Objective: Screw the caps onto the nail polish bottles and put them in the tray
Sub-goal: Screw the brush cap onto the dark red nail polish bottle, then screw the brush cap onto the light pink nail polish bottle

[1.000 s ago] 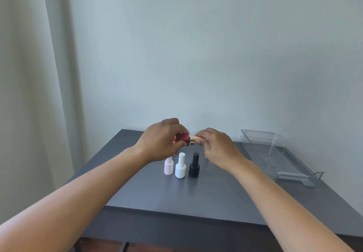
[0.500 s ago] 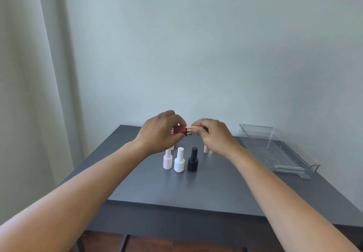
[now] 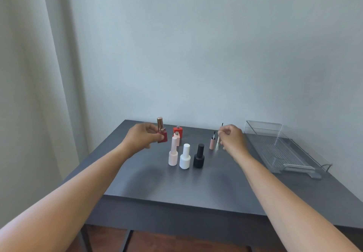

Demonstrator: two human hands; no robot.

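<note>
The clear tray (image 3: pixel 290 149) lies empty along the right edge of the tabletop (image 3: pixel 137 179), so every bottle has yet to go there. My left hand (image 3: pixel 142 138) grips the capped dark red bottle (image 3: pixel 162 136) near the far edge; it may knock the open red bottle (image 3: pixel 178 131) beside it. My right hand (image 3: pixel 231 138) pinches a thin brush cap (image 3: pixel 219 133); its wet bristles could smear.

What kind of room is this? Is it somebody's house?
Probably a room in a home, though that's a guess. There's a plain pale wall, a long light curtain on the left, and a small dark table pushed against the wall, holding nail polish bottles and a clear tray.
</note>
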